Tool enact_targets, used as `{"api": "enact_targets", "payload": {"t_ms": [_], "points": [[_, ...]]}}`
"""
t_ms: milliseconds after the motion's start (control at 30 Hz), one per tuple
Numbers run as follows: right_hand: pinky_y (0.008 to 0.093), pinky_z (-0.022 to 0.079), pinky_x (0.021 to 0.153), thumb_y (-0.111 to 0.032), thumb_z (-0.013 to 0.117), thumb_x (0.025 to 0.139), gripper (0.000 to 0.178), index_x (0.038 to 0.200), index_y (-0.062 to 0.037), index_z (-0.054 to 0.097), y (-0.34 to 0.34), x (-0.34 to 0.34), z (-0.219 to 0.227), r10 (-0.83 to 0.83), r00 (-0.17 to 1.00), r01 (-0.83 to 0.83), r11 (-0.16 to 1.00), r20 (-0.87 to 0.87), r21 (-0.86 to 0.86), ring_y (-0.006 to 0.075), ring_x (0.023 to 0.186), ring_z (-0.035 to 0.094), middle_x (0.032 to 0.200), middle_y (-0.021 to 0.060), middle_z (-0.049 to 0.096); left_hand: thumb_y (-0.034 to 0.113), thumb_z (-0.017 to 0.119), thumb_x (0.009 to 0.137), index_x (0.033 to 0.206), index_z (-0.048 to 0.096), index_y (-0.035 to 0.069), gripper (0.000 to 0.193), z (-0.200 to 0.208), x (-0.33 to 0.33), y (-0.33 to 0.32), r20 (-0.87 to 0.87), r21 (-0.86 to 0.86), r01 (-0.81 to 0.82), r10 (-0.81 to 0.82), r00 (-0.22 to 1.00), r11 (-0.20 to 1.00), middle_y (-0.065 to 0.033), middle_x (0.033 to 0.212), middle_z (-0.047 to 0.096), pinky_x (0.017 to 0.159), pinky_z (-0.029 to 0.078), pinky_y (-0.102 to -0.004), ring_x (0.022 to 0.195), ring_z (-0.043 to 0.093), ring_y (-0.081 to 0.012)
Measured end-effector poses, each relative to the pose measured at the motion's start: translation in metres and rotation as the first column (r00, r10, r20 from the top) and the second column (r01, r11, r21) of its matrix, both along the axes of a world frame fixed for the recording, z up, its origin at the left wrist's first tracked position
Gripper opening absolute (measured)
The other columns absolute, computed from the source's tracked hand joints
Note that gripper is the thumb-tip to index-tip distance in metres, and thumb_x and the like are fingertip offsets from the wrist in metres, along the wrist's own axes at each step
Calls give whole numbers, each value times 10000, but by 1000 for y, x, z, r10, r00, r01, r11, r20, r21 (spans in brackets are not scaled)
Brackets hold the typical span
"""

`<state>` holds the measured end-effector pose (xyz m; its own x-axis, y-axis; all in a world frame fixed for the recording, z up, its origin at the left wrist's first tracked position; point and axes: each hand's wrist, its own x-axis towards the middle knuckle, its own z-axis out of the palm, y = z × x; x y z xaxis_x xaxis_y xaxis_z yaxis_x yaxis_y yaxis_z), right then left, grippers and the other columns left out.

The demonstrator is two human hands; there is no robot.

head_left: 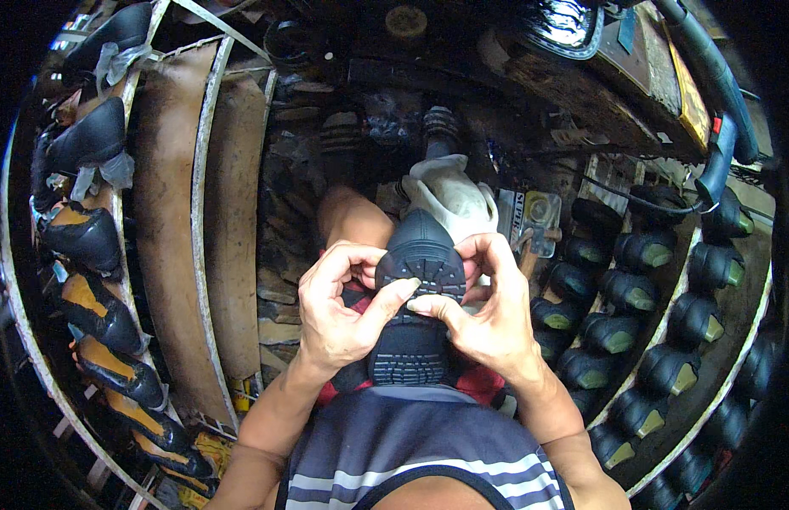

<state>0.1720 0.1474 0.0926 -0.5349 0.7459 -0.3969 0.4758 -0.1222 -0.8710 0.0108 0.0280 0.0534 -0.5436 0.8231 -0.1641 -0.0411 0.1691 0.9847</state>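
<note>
I have both bare hands clamped on a black shoe with a ridged black rubber sole (pixel 409 330), held sole up over the lap, pointed toe away from the body, heel near the waist. My left hand (pixel 336 306) grips the sole's left edge, its thumb on the tread; my right hand (pixel 494 321) grips the right edge, its thumb also on the tread. The thumb tips are close together; I cannot tell whether they touch. Beyond the toe I see a crumpled white cloth (pixel 452 197) over the right leg and, to its right, a clear plastic box (pixel 543 225). On my left, glossy black shoes with tan insides (pixel 110 314) line a metal-framed rack's outer edge, with long worn brown boards (pixel 166 212) towards its inner edge. On my right, black shoes with olive patches (pixel 630 290) stand in rows between pale metal rails (pixel 662 314).
</note>
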Motion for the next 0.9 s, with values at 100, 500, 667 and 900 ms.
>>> {"api": "enact_targets", "payload": {"t_ms": [100,500,667,900], "points": [[250,561,656,-194,1020,722,612,1148,-37,609,1,0,-5,0,1000,0,1000,5,6,84,741,620,919,27,619,72,939,815,1053,720,-2,332,1,-7,3,-37,-32,41,-43,998,999,-29,911,694,712,541,-240,771,642,-71],[283,444,588,-431,1037,683,806,1302,0,751,-2,24,-24,113,979,-145,971,169,190,88,638,513,738,-18,598,311,859,892,1406,699,-27,636,1,-39,18,-255,-263,446,-508,823,855,-155,1164,692,905,523,-337,1048,661,-227],[365,569,1023,-159,986,765,727,1407,27,701,-36,47,-25,-21,918,34,999,-397,27,195,1118,726,1241,132,755,339,829,914,1439,704,30,622,24,-27,-21,-221,-53,512,-510,831,857,-149,1478,579,1183,393,-427,1387,541,-284],[402,459,1191,-129,804,871,916,1678,-41,380,-21,20,-68,-247,585,-294,823,-772,-486,288,1359,606,1588,197,535,293,895,893,1532,586,53,750,-40,-18,-21,531,202,117,-209,821,972,-157,1535,558,1143,487,-401,1343,605,-259]]}}
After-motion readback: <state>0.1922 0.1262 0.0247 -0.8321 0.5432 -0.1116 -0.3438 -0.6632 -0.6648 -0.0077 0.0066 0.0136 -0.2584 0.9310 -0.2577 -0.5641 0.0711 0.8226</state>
